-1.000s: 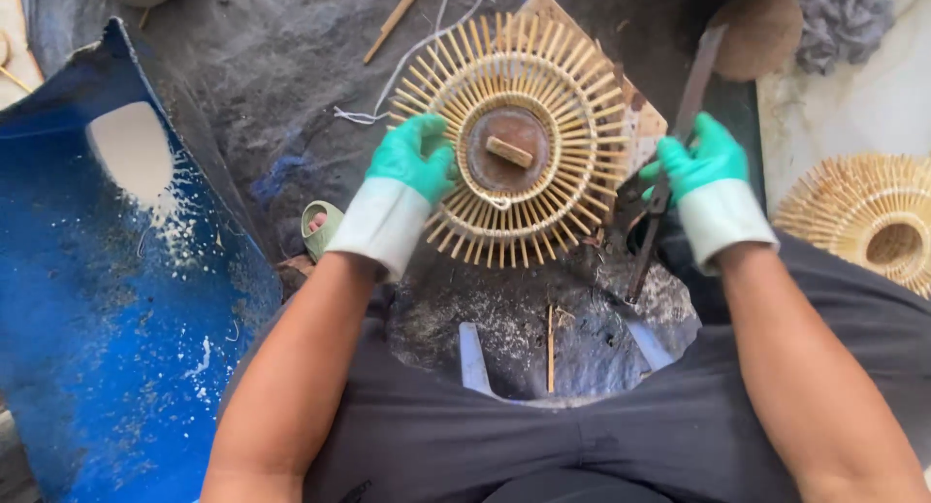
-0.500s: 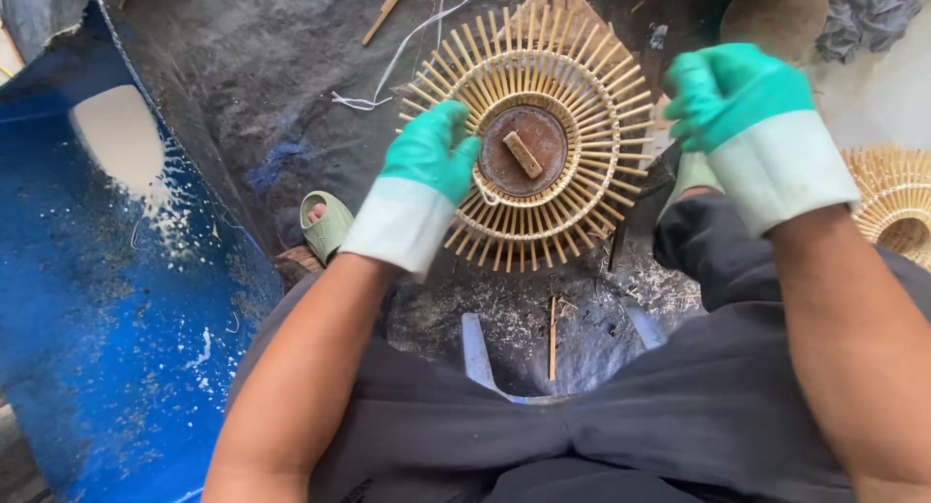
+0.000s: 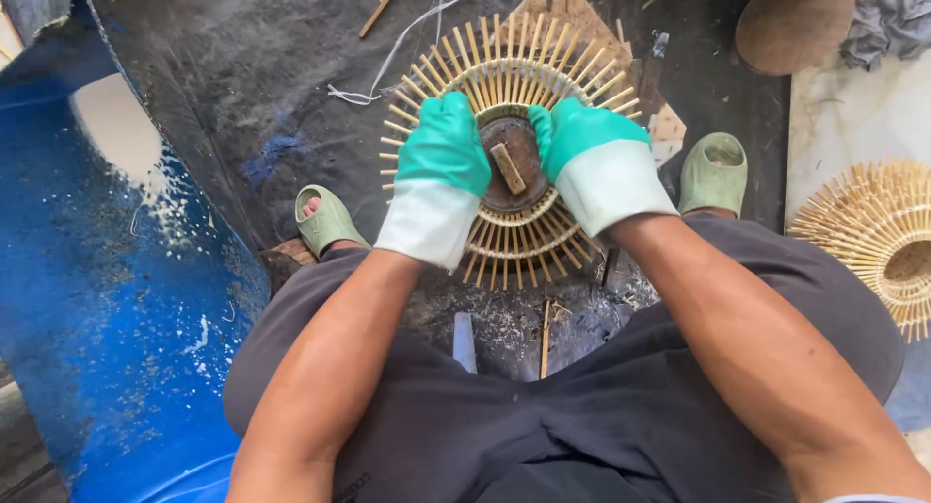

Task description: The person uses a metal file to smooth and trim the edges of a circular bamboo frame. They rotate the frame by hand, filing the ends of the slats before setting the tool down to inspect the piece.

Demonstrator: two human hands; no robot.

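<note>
- Left hand (image 3: 441, 163), in a green-and-white glove, pressed flat on the left inner part of the wheel (image 3: 509, 149); fingers together, curled toward the hub (image 3: 511, 152)
- Right hand (image 3: 587, 154), gloved alike, laid on the right inner part; close beside the left, thumbs flanking the hub; both clamped down on the wheel rather than closed around it
- Wheel flat on the dark floor (image 3: 242, 96) between the knees, just ahead of the lap; partly over a pale board (image 3: 567, 3)
- Looks: round sunburst of thin bamboo slats, radiating from a woven inner ring; tan, evenly spaced, tips free; dark round hub with a small wooden peg (image 3: 508, 169) standing across it
- Handling, as a judgement: probably light; slats stiff yet springy, likely to snap or splay if bent at the tips; woven ring and hub the firmest places to take hold; dry surface, little slip under rubber gloves
- Green sandals (image 3: 330, 222) (image 3: 713, 173) either side of the wheel, left one with toes showing
- Dark trousers (image 3: 543, 435) filling the lower view; shavings and a loose splint (image 3: 545, 338) near them
- White cord (image 3: 398, 52) and a stick (image 3: 383, 6) farther up the floor
- Blue sheet (image 3: 107, 309), paint-spattered, at far left
- Second slat wheel (image 3: 878, 236) at far right on a pale slab; brown disc (image 3: 795, 23) and grey rag (image 3: 892, 18) top right
</note>
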